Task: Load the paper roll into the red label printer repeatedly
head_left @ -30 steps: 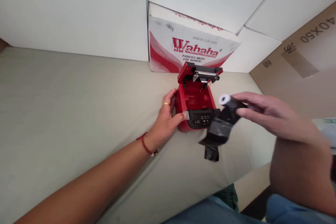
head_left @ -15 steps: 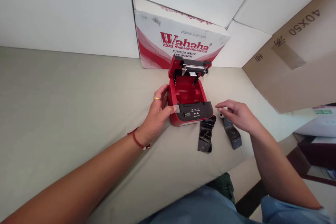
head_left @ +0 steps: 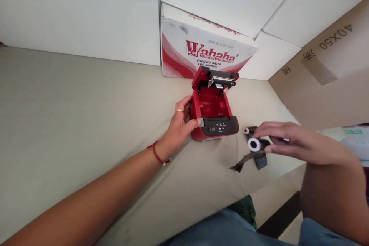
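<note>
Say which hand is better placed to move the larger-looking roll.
Probably the right hand: its grip is on that roll, while the left hand rests against the red case.

Soft, even light reaches me. My right hand [head_left: 302, 144] and the dangling black strip [head_left: 238, 167] are smeared; my left hand [head_left: 178, 128] looks sharper. Wide-angle distortion stretches my left forearm [head_left: 95, 203] toward the corner.

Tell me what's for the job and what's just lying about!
Probably for the job:
open red-and-black plastic machine, touched by the left hand
black roll with white core, in the right hand
second white-ended black roll

Probably not:
red-and-white cardboard carton
brown cardboard box
</note>
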A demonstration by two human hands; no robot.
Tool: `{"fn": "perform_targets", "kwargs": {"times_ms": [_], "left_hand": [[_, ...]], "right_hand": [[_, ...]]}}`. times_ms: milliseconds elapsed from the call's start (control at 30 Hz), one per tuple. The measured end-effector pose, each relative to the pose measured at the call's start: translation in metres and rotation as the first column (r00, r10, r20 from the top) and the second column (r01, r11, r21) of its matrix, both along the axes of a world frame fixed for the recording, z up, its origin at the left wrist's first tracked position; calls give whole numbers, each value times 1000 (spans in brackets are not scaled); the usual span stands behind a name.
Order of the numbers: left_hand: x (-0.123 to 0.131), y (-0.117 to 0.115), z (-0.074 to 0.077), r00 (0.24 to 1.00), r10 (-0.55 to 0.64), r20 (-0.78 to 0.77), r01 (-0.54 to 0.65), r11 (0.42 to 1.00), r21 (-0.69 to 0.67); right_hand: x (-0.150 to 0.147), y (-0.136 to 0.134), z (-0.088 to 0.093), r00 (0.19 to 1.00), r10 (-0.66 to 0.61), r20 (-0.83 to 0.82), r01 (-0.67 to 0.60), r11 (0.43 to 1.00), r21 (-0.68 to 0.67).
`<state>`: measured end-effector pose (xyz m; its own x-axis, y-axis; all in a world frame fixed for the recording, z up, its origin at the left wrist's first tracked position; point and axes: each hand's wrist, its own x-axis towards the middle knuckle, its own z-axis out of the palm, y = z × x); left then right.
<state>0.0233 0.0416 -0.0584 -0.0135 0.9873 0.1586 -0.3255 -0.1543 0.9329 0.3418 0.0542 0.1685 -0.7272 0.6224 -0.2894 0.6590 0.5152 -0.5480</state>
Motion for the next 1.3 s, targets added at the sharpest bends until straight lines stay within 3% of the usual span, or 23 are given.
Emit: {"fn": "perform_targets", "kwargs": {"times_ms": [100, 167, 233, 333, 400, 500, 633, 733, 800, 867, 967, 1100, 1300], "left_hand": [[3, -8, 5, 981, 151, -121, -141, 986, 91], [3, -18, 12, 918, 325, -229, -271, 932, 240], [4, -29, 20, 822, 481, -304, -324, 835, 444], [5, -45, 29, 730, 572, -374, -195, 698, 689], [8, -53, 32, 707, 561, -430, -52, 647, 760], [12, -57, 33, 682, 515, -519, 97, 641, 762], [13, -56, 32, 646, 494, -582, 167, 652, 740], [12, -55, 33, 625, 501, -599, 178, 655, 734], [12, -55, 33, 625, 503, -598, 172, 658, 733], [13, -54, 34, 622, 521, -584, 161, 645, 747], [14, -54, 36, 593, 589, -549, 141, 596, 791], [12, -54, 36, 579, 627, -522, 76, 596, 799], [2, -50, 32, 572, 608, -550, 94, 618, 781]], "right_hand": [[-34, 16, 10, 999, -37, 29, 30, 975, 221], [-67, 26, -2, 992, -94, 79, 57, 923, 380], [-101, 35, -20, 974, -159, 160, 66, 880, 471], [-139, 43, -41, 928, -217, 303, 41, 867, 497], [-153, 47, -49, 905, -205, 372, 4, 880, 475], [-162, 55, -55, 891, -183, 416, -36, 884, 466], [-168, 69, -62, 873, -203, 444, -57, 861, 505], [-164, 72, -62, 899, -191, 394, -36, 865, 501], [-151, 64, -59, 956, -149, 254, 7, 875, 484], [-128, 46, -55, 997, -72, 25, 51, 872, 487], [-87, 7, -56, 972, 77, -222, 49, 858, 511], [-50, -30, -78, 956, 177, -233, -19, 832, 555], [-39, -28, -103, 930, 220, -294, 9, 787, 616]]}}
